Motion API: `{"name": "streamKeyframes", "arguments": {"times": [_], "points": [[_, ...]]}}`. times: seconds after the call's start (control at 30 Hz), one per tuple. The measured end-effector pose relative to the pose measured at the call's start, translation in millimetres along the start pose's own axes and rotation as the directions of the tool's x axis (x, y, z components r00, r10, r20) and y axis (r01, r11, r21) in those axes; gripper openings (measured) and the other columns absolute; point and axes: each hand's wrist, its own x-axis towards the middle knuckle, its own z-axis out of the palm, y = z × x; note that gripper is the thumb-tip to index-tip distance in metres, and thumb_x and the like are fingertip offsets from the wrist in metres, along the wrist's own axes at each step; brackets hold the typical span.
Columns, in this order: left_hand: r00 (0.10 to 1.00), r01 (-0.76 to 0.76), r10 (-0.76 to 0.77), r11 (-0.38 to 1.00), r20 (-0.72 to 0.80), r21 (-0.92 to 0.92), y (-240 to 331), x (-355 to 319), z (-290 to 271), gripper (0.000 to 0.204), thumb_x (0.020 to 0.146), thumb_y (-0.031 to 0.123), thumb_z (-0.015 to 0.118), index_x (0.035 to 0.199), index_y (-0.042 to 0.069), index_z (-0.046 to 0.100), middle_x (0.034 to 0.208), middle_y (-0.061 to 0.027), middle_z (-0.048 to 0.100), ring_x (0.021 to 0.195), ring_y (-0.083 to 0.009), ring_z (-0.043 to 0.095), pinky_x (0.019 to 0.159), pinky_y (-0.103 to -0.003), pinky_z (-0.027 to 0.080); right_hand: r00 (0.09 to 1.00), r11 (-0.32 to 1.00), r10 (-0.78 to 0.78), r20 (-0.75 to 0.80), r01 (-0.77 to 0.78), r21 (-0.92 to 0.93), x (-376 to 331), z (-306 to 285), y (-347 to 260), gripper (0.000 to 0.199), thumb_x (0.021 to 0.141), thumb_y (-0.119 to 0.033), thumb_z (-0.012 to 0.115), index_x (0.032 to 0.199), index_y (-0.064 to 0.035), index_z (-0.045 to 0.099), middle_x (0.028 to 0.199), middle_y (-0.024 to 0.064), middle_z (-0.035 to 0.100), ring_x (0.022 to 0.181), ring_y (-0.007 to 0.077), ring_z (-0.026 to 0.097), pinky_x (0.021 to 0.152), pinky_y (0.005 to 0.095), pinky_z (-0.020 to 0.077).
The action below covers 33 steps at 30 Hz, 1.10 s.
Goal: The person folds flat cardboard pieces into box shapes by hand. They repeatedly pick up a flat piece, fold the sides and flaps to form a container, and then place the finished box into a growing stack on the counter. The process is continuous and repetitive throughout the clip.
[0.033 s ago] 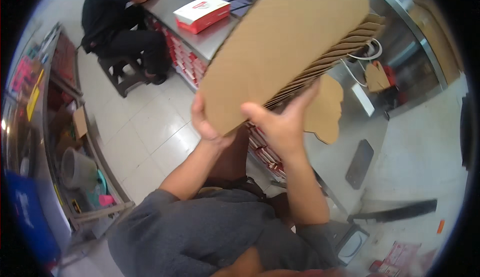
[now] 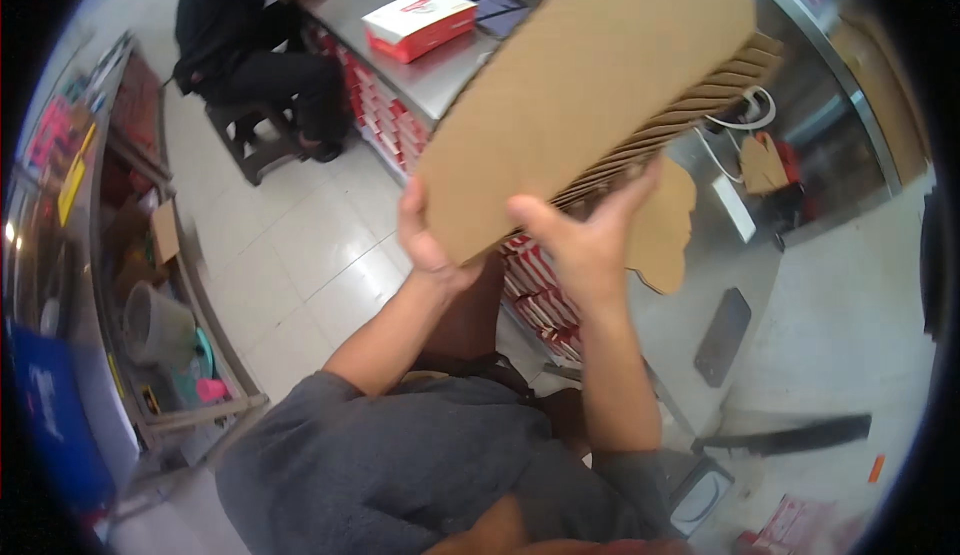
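A thick stack of brown corrugated cardboard pieces point(image 2: 600, 85) is held up in front of me, tilted, its wavy layered edges facing right. My left hand point(image 2: 427, 240) is closed around the stack's near left corner, with its fingers partly hidden behind. My right hand point(image 2: 588, 250) grips the near right side, the thumb against the layered edge and the other fingers partly hidden. Beyond my right hand, a flat cardboard cutout point(image 2: 665, 240) with a wavy outline lies on the metal bench point(image 2: 765, 260). A dark smartphone point(image 2: 722, 337) rests nearer on the same bench.
A person in dark clothes point(image 2: 265, 65) sits on a black stool point(image 2: 255, 160) at the far left. A red and white box point(image 2: 420, 23) stands on the far counter. Shelves on the left hold a grey bucket point(image 2: 158, 327). White cables point(image 2: 715, 155) lie right of the stack.
The stack and both hands appear slightly farther right, as do the counter and stool. My grip looks the same.
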Motion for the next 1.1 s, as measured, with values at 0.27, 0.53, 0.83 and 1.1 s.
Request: {"name": "streamKeyframes", "arguments": {"times": [0.27, 0.53, 0.83, 1.1], "points": [[0.959, 0.189, -0.173, 0.980, -0.223, 0.053, 2, 17, 53, 0.086, 0.097, 0.076, 0.046, 0.157, 0.015, 0.043, 0.155, -0.0130, 0.052, 0.139, -0.0327, 0.052, 0.112, -0.056, 0.045, 0.997, 0.992, 0.056, 0.053, -0.062, 0.109, 35, -31, -28, 0.097, 0.094, -0.014, 0.077, 0.163, -0.0025, 0.010, 0.154, 0.0206, 0.040, 0.139, 0.0305, 0.046, 0.115, 0.0439, 0.0408], [0.935, 0.335, -0.342, 0.939, -0.090, -0.082, -2, 15, 69, 0.085, 0.096, 0.077, 0.047, 0.157, 0.018, 0.043, 0.152, -0.0117, 0.053, 0.136, -0.0339, 0.054, 0.107, -0.055, 0.047, 0.995, 0.961, 0.093, -0.022, -0.084, 0.264, 32, -32, -38, 0.086, 0.099, -0.022, 0.075, 0.161, -0.0010, 0.019, 0.154, 0.0233, 0.041, 0.138, 0.0302, 0.049, 0.110, 0.0441, 0.0452], [0.967, 0.166, -0.123, 0.968, -0.222, 0.186, -21, 4, 76, 0.082, 0.096, 0.072, 0.054, 0.156, 0.017, 0.044, 0.150, -0.0116, 0.054, 0.137, -0.0305, 0.054, 0.110, -0.054, 0.046, 0.986, 0.960, -0.127, -0.104, 0.096, -0.263, 35, -24, -66, 0.116, 0.087, -0.023, 0.085, 0.165, 0.0004, 0.001, 0.165, 0.0271, 0.022, 0.154, 0.0355, 0.027, 0.126, 0.0464, 0.0237], [0.978, -0.040, 0.110, 0.932, -0.178, 0.359, -16, 27, 44, 0.068, 0.104, 0.052, 0.055, 0.155, 0.011, 0.037, 0.145, -0.0126, 0.054, 0.133, -0.0251, 0.054, 0.110, -0.045, 0.045, 0.975, 0.962, -0.218, -0.045, 0.207, -0.179, 49, -1, -44, 0.124, 0.081, -0.015, 0.085, 0.162, 0.0048, -0.006, 0.163, 0.0278, 0.022, 0.151, 0.0342, 0.030, 0.125, 0.0420, 0.0260]]}}
